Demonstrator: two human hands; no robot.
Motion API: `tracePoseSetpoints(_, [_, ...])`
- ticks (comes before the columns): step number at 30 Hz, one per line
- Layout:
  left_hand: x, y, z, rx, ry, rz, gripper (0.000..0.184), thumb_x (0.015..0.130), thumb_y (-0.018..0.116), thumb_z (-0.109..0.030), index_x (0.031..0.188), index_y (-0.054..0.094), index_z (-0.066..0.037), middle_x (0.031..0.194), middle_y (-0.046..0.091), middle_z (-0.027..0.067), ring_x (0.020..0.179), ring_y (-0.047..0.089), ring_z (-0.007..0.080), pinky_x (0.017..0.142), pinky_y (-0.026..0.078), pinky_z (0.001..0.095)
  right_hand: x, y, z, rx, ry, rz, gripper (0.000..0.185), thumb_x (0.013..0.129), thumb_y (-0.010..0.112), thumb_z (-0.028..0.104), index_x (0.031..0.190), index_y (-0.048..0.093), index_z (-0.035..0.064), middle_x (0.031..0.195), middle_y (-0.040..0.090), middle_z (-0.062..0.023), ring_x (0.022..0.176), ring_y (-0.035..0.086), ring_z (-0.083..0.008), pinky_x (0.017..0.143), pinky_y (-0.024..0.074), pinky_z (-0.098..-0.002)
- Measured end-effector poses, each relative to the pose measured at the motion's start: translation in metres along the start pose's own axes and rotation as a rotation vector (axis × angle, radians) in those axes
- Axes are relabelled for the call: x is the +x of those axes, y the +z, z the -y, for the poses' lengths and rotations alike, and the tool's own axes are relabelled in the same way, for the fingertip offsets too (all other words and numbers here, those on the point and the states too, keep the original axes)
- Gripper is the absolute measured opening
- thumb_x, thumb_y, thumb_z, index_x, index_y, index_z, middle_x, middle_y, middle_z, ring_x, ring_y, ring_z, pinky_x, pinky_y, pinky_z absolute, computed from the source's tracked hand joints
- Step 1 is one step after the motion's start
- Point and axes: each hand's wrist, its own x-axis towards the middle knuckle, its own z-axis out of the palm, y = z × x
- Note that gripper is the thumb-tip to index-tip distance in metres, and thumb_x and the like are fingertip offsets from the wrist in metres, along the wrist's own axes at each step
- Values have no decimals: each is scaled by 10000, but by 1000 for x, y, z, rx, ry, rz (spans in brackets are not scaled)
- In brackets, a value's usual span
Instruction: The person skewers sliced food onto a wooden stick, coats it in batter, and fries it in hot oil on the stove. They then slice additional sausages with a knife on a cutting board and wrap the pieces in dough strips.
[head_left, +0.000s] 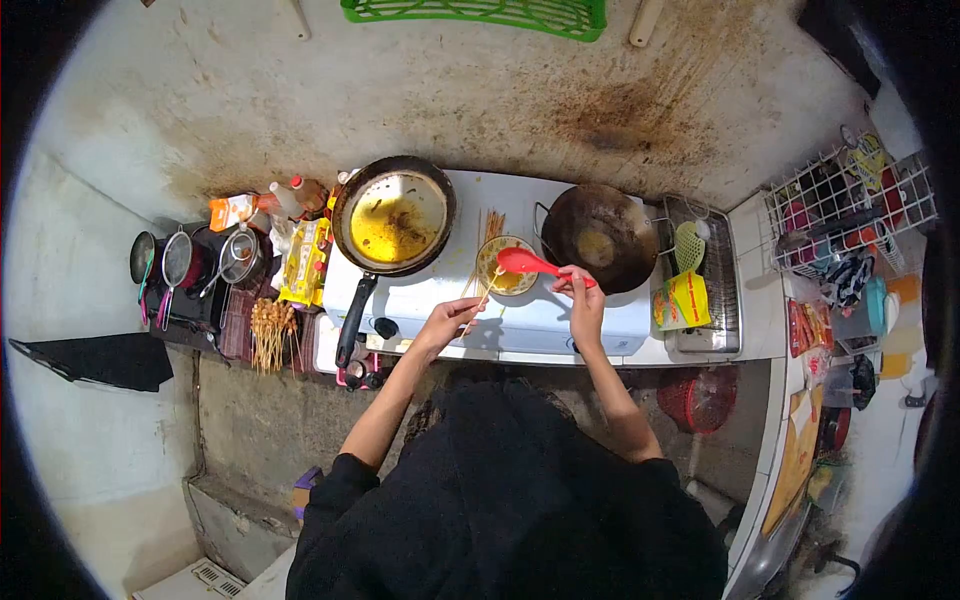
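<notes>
My right hand (583,308) is closed round the handle of a red spoon (522,262), whose bowl hangs over a small patterned bowl (510,282) holding yellow stuff. In my left hand (447,322) is a thin wooden skewer (487,291), its upper end by the red spoon. Behind the patterned bowl lie several more skewers (492,226). A frying pan (395,216) with yellow oil stands to the left on the white stove (490,325). To the right sits a dark wok (600,240) with a little liquid.
A pile of filled skewers (271,335) lies left of the stove, near pots (180,260) and a yellow pack (304,262). On the right are a yellow pouch (684,301), a green strainer (689,246) on a metal rack, and a white wire basket (850,210).
</notes>
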Motion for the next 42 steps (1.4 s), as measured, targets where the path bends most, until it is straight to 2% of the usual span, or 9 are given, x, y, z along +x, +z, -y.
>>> tracePoseSetpoints(7, [-2, 1, 2, -41, -34, 28, 304, 888, 581, -197, 1172, 585, -88, 994, 593, -48, 753, 505, 44, 657, 422, 193, 3, -5, -3, -42, -70, -60, 317, 974, 391, 251, 992, 572, -9, 801, 610, -72, 759, 601, -133, 746, 489, -271])
tracePoseSetpoints(13, [-4, 2, -2, -197, -43, 115, 288, 895, 562, -155, 1168, 581, -66, 920, 572, -71, 705, 488, 27, 604, 409, 185, -6, -4, 1, -21, -70, 87, 291, 967, 419, 207, 989, 584, -32, 797, 603, -71, 757, 590, -131, 737, 488, -283])
tracePoseSetpoints(17, [-4, 0, -1, -236, -39, 136, 296, 894, 561, -151, 1171, 574, -47, 920, 573, -72, 680, 486, 28, 578, 400, 181, 0, -7, 7, -168, -105, 54, 304, 968, 413, 230, 1017, 572, -25, 856, 609, -78, 814, 600, -137, 784, 483, -284])
tracePoseSetpoints(22, [-5, 0, -4, -240, -41, 128, 290, 892, 566, -160, 1161, 583, -53, 928, 577, -80, 682, 482, 27, 575, 396, 185, -4, -6, 17, -220, -185, 160, 252, 943, 456, 177, 977, 615, -16, 834, 624, -87, 773, 603, -133, 723, 479, -260])
tracePoseSetpoints(27, [-12, 4, -8, -190, -60, 118, 297, 882, 573, -157, 1166, 587, -71, 900, 551, -103, 671, 428, 11, 550, 358, 159, 7, -12, 6, -174, -121, 45, 260, 950, 444, 175, 975, 603, -29, 850, 619, -84, 766, 598, -120, 723, 479, -257])
tracePoseSetpoints(31, [-9, 2, -3, -187, -45, 120, 299, 881, 578, -169, 1167, 588, -79, 900, 550, -106, 680, 435, 11, 570, 367, 169, 0, -5, 18, -40, -88, 67, 275, 961, 428, 185, 982, 596, -32, 812, 612, -71, 758, 591, -118, 721, 481, -258])
tracePoseSetpoints(34, [-5, 0, -1, -194, -36, 114, 295, 880, 583, -179, 1163, 594, -97, 897, 552, -106, 687, 442, 13, 593, 375, 179, -4, -5, 10, -36, -60, 141, 283, 965, 423, 195, 984, 594, -29, 809, 607, -69, 762, 590, -122, 727, 487, -265])
tracePoseSetpoints(38, [-6, -1, -2, -135, -40, 82, 279, 892, 572, -185, 1160, 597, -110, 983, 587, -77, 709, 462, 36, 625, 403, 193, 5, -4, 11, -42, -91, 10, 293, 966, 420, 199, 998, 587, -41, 820, 607, -70, 759, 588, -119, 732, 491, -272])
tracePoseSetpoints(42, [-7, -1, -4, -114, -23, 81, 278, 895, 569, -193, 1161, 599, -120, 1004, 586, -79, 717, 459, 37, 635, 401, 199, 1, -2, 22, -123, -99, 70, 277, 962, 425, 180, 993, 600, -34, 810, 618, -74, 758, 594, -119, 719, 486, -263])
